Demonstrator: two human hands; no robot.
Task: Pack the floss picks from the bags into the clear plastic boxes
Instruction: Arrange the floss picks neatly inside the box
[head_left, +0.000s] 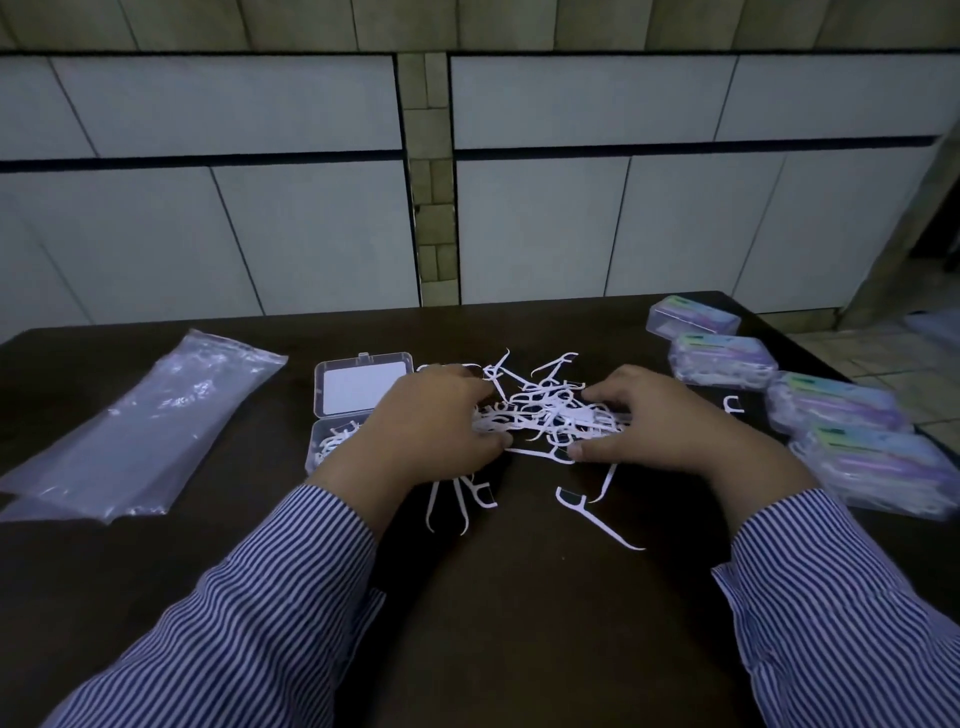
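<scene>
Mid-table, a loose heap of white floss picks (545, 410) lies between both hands: left hand (431, 421) and right hand (654, 421) curl their fingers into its sides. Just left, an open clear box (358, 395) holds a few picks; beyond it, empty bags (140, 421). Four filled boxes (810, 400) line the dark table (519, 597) at right.

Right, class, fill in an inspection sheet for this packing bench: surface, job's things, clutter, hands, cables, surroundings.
Surface: dark table, dimly lit.
Job's things: loose picks piled mid-table; open box partly filled, lid back; four closed boxes in a row at right; flat bags at left.
Clutter: stray picks near the front edge.
Hands: left hand and right hand curl round the pile from either side.
Cables: nothing seen.
Surroundings: pale wall panels behind; tiled floor at right.
</scene>
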